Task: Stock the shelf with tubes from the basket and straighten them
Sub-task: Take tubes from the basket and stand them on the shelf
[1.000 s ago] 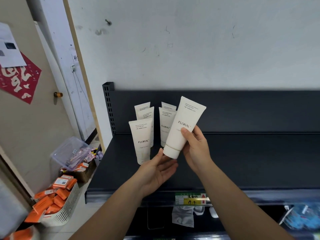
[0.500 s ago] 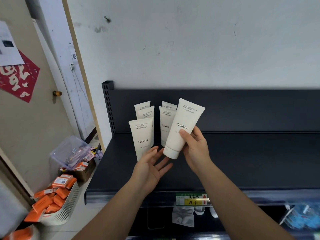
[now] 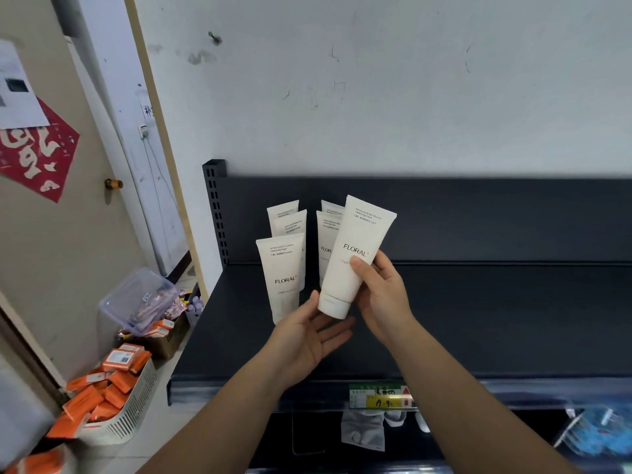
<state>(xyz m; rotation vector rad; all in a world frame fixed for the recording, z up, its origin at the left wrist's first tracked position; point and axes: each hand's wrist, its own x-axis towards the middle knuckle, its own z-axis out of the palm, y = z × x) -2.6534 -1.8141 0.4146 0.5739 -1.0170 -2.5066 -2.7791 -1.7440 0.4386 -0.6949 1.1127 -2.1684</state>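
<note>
The right hand point(image 3: 383, 295) reaches forward from the lower right and grips a white tube point(image 3: 355, 254), thumb across its front and fingers behind. The tube is over the dark shelf point(image 3: 478, 319), cap down and top leaning right. The left hand point(image 3: 307, 340) lies palm up just under the cap, fingers straight and spread, holding nothing. More tubes point(image 3: 282, 271) stand upright at the shelf's left end.
</note>
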